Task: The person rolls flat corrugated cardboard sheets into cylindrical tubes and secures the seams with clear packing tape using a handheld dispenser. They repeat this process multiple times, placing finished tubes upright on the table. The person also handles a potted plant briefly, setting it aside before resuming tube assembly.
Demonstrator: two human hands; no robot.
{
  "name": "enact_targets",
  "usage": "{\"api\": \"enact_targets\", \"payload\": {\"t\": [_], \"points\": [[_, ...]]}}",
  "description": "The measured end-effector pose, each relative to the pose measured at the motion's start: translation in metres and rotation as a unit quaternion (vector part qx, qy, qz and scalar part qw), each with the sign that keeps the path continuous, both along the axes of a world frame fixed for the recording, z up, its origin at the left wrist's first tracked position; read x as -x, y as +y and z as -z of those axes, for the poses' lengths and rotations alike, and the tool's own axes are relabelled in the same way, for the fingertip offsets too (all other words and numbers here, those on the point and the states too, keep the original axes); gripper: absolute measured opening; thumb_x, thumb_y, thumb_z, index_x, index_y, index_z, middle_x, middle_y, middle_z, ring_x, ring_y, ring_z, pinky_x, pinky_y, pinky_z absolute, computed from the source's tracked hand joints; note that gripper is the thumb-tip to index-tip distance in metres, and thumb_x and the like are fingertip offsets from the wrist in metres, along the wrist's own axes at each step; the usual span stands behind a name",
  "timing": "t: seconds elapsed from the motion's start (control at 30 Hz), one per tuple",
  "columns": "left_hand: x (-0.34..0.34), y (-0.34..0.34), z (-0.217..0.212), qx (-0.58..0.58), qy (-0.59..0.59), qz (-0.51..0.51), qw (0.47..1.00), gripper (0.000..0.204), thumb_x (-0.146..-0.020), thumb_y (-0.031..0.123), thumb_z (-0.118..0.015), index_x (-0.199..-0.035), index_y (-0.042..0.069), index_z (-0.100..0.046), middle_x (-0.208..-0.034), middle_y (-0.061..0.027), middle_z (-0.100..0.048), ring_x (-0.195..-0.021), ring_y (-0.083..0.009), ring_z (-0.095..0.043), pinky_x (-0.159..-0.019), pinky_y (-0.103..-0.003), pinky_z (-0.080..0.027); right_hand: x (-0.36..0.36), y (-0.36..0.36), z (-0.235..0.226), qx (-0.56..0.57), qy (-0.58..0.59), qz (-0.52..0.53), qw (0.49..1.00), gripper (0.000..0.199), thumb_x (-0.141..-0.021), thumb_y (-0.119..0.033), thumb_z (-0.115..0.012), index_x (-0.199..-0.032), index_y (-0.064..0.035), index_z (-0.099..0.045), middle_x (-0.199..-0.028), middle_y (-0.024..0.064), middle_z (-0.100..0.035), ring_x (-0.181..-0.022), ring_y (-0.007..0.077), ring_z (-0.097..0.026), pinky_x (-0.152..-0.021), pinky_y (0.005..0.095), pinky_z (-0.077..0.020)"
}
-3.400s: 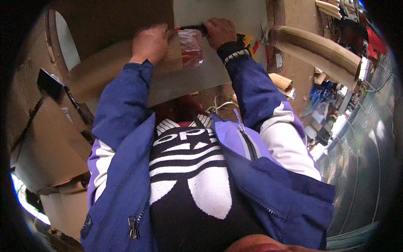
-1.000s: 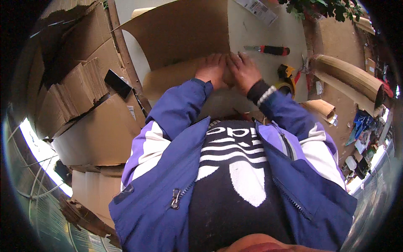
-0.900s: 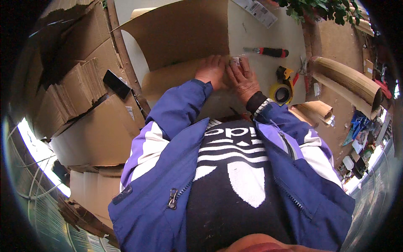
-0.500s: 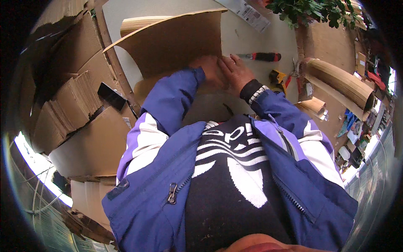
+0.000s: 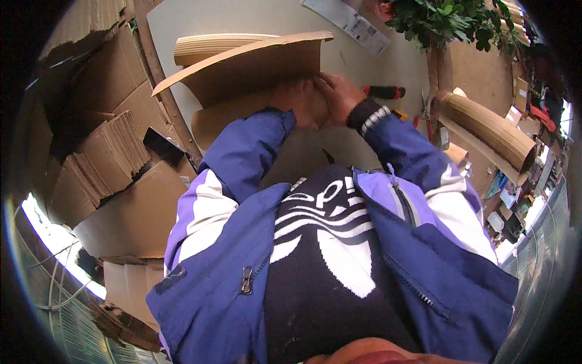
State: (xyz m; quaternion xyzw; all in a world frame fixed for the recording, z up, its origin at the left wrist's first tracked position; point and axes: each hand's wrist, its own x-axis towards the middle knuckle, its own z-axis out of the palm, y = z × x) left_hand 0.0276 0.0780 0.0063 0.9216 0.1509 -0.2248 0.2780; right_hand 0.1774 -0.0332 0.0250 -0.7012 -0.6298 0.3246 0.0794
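Much of the work is hidden here. The two hands meet at the near edge of a curved cardboard sheet (image 5: pixel 254 67), and the spot where they meet is blurred, so the fingers cannot be counted one by one. The left hand (image 5: pixel 297 103) lies mostly behind its own blue sleeve; it seems to press on the cardboard sheet, but I cannot tell how far it is open or whether it grips anything. The right hand (image 5: pixel 336 97) is a little clearer: its fingers are bent and close together, resting on the same edge of the sheet just beside the left hand, and a beaded bracelet (image 5: pixel 371 116) sits on its wrist. Whether something small is held between the two hands is not visible.

The cardboard sheet stands bent like an arch in the middle of the pale counter (image 5: pixel 388 67), and under it lies a second, flatter brown piece (image 5: pixel 224 118) toward the left edge of the counter. Behind the arch one light cardboard roll (image 5: pixel 212 47) lies near the far edge.

To the right of the right hand, one tool with a red and black handle (image 5: pixel 385 92) lies on the counter (its tip is hidden by the hand). One long white strip (image 5: pixel 354 24) lies at the far edge, and one green plant (image 5: pixel 448 21) is cut off at the far right corner. One big cardboard tube (image 5: pixel 485 130) lies off the right edge. Stacks of flat cardboard (image 5: pixel 103 158) fill the left side; their number is hard to make out.
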Motion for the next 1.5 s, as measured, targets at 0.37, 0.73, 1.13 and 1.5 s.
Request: {"api": "enact_targets", "payload": {"t": [0.37,0.73,1.13,1.5], "points": [[0.005,-0.017,-0.004,0.120,0.109,0.019,0.987,0.088,-0.051,0.049,-0.089,-0.120,0.003,-0.059,-0.118,-0.0197,-0.064,-0.112,-0.0338,-0.061,-0.095,-0.043,-0.049,0.024,-0.051,-0.006,0.000,-0.046,-0.041,0.998,0.097,-0.060,-0.031,-0.086,-0.144,-0.0144,-0.040,-0.141,0.0136,-0.045,-0.128,0.0446,-0.040,-0.102,0.0490,-0.0464],[0.032,-0.049,0.028,0.291,0.086,-0.050,0.952,0.075,-0.052,0.042,-0.085,-0.110,0.001,-0.063,-0.105,-0.0213,-0.068,-0.100,-0.0353,-0.066,-0.087,-0.042,-0.053,0.081,-0.131,0.003,-0.178,-0.141,0.011,0.974,0.061,-0.078,-0.017,-0.065,-0.135,-0.0303,-0.048,-0.145,0.0061,-0.040,-0.135,0.0395,-0.034,-0.094,0.0482,-0.0516],[0.054,-0.061,-0.013,-0.030,-0.049,-0.063,0.996,0.107,-0.051,0.043,-0.088,-0.136,-0.001,-0.040,-0.134,-0.0186,-0.050,-0.126,-0.0349,-0.047,-0.106,-0.047,-0.035,0.062,-0.080,0.008,-0.122,-0.074,0.047,0.989,0.072,-0.069,-0.017,-0.073,-0.135,-0.0215,-0.046,-0.137,0.0082,-0.043,-0.130,0.0410,-0.037,-0.097,0.0459,-0.0512],[0.034,-0.033,-0.011,0.025,-0.001,-0.039,0.999,0.092,-0.051,0.039,-0.087,-0.124,0.000,-0.048,-0.120,-0.0204,-0.058,-0.116,-0.0371,-0.055,-0.098,-0.045,-0.044,0.068,-0.079,0.015,-0.223,-0.085,0.087,0.967,0.076,-0.067,-0.021,-0.074,-0.137,-0.0165,-0.045,-0.140,0.0115,-0.041,-0.131,0.0409,-0.034,-0.111,0.0481,-0.0368]]}}
